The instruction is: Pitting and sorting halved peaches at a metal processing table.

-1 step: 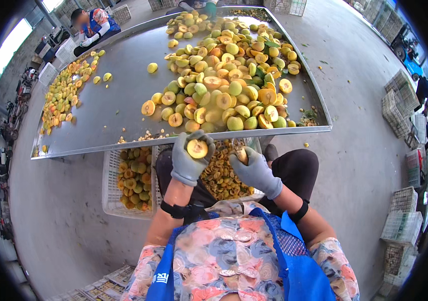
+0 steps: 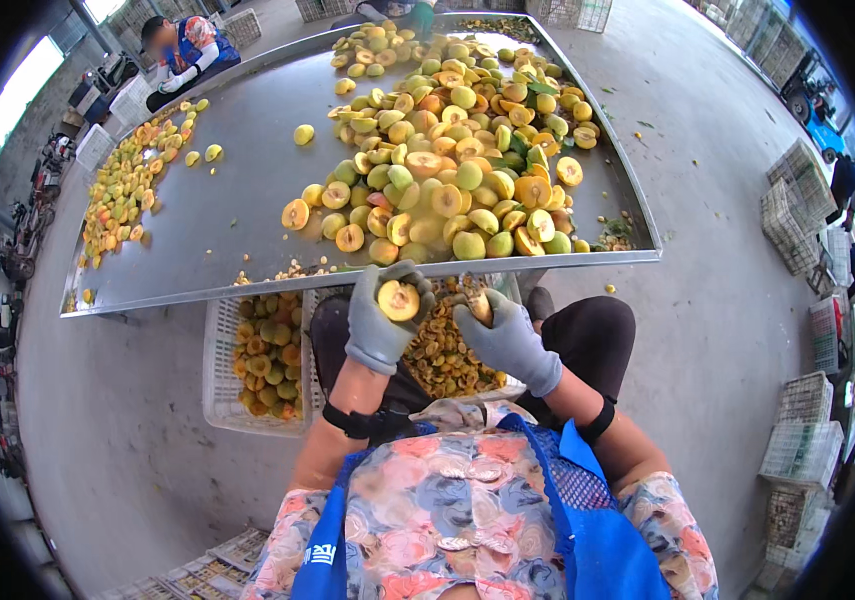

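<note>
My left hand (image 2: 379, 322), in a grey glove, grips a peach half (image 2: 398, 300) with its cut face up and a dark hollow or stone at the centre. Just to its right, my gloved right hand (image 2: 509, 338) is closed round a small tool (image 2: 482, 308) with a pale, wooden-looking end; its tip is too small to make out. The two hands are apart, above a white crate of cut peaches (image 2: 445, 350) between my knees. Beyond them, a large heap of halved peaches (image 2: 437, 170) lies on the metal table (image 2: 237, 230).
Left of my legs a crate (image 2: 212, 385) holds more peach halves. Smaller cut pieces (image 2: 127, 195) lie along the table's left side. The raised table rim (image 2: 547, 262) runs before my hands. Another person (image 2: 192, 55) sits at the far left. Stacked crates (image 2: 802, 450) stand at right.
My left hand, with the peach half, has shifted slightly right toward the right hand. The right hand has moved barely, a touch left. The heap on the table looks the same.
</note>
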The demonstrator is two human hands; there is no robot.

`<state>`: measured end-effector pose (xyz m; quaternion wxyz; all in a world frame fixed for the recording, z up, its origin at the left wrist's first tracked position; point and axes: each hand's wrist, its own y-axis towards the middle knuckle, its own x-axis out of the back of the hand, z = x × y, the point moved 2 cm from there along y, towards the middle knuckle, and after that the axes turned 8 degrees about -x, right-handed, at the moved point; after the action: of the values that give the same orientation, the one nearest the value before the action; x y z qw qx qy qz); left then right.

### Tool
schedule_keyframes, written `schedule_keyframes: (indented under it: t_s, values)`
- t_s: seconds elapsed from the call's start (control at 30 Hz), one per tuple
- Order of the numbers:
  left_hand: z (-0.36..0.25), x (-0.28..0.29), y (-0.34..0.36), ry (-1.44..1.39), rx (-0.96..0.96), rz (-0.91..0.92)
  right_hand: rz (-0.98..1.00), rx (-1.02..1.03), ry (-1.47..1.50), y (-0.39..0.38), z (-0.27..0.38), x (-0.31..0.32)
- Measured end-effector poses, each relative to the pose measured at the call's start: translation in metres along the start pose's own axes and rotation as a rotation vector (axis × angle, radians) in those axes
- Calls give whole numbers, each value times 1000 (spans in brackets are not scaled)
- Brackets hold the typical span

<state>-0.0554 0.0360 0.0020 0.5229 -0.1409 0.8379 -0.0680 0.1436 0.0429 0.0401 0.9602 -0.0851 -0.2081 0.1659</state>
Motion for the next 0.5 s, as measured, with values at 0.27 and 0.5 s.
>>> schedule_keyframes:
  t_s: [0.27,0.5]
  values:
    - [23,-11,-18,1222,-568,402,37,248,-98,-1,8,-17]
    - [40,-17,-31,1142,-593,320,-32,156,-194,-2,-1,-22]
